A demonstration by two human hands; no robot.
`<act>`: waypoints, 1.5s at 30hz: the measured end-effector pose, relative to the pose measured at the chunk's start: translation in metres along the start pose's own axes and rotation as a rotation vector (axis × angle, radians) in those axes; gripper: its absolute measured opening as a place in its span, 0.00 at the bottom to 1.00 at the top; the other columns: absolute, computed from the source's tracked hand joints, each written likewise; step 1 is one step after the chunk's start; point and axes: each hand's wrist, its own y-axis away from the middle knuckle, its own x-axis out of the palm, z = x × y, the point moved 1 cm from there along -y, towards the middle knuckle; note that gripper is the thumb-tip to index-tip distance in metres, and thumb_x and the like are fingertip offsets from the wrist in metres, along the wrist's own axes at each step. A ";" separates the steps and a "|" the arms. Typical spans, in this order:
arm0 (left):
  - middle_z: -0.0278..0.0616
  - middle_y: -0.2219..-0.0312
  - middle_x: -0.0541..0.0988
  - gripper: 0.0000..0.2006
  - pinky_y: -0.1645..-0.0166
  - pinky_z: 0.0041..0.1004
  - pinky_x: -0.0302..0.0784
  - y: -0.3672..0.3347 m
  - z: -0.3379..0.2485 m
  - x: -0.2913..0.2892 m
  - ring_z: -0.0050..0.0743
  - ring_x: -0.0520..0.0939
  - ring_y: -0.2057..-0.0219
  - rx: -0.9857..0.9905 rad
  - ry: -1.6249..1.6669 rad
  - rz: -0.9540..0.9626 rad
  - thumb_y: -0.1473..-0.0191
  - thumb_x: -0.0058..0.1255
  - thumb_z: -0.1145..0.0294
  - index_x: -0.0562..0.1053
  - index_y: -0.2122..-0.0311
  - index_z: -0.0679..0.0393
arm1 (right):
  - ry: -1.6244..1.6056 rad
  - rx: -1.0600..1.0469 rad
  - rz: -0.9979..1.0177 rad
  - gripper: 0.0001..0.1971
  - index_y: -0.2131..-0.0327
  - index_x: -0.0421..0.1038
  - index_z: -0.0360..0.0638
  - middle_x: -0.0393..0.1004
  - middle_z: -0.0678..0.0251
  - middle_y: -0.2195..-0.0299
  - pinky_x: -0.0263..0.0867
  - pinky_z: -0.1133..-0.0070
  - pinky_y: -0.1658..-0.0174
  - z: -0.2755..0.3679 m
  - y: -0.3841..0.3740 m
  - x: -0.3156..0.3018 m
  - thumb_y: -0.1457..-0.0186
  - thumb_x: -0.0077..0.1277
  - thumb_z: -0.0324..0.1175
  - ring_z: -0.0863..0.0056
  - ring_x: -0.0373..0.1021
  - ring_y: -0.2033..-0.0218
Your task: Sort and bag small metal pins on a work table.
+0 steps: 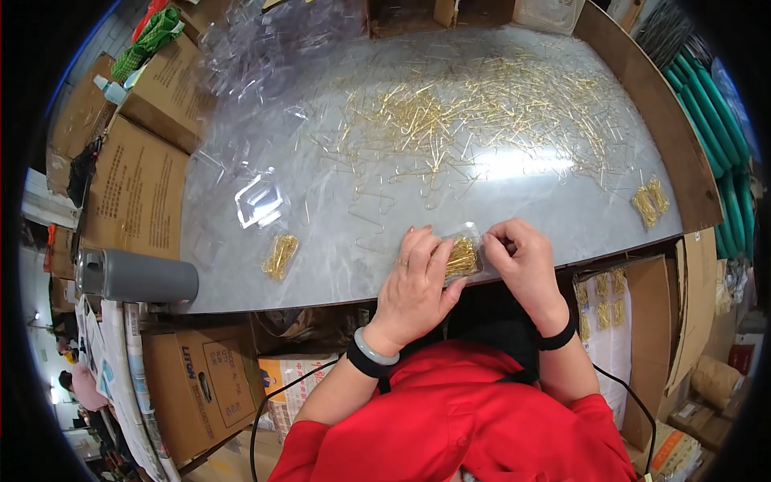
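Note:
A small clear plastic box (472, 234) filled with gold wire hooks (461, 255) sits at the table's front edge. My left hand (414, 281) is closed around the box's left side, with the thumb along its near edge. My right hand (522, 261) is at the box's right side, its thumb and fingers pinched together. What that pinch holds, if anything, is too small to make out. Beyond my hands, a loose spread of gold hooks (434, 120) covers the far middle and right of the table.
Clear plastic packs (265, 64) pile up at far left, with an open tray (259, 201) nearer. Hook bundles lie left (279, 257) and right (650, 202). A grey bottle (140, 276) stands out at left. Cardboard edging (658, 112) borders the right; an open carton (650, 345) sits below.

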 end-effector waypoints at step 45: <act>0.56 0.39 0.64 0.48 0.39 0.41 0.70 0.006 0.014 -0.010 0.54 0.71 0.43 -0.057 0.294 -0.112 0.60 0.69 0.74 0.54 0.35 0.63 | 0.201 -0.412 -0.107 0.21 0.56 0.73 0.42 0.70 0.58 0.54 0.61 0.64 0.49 0.028 0.017 0.031 0.54 0.66 0.37 0.56 0.66 0.52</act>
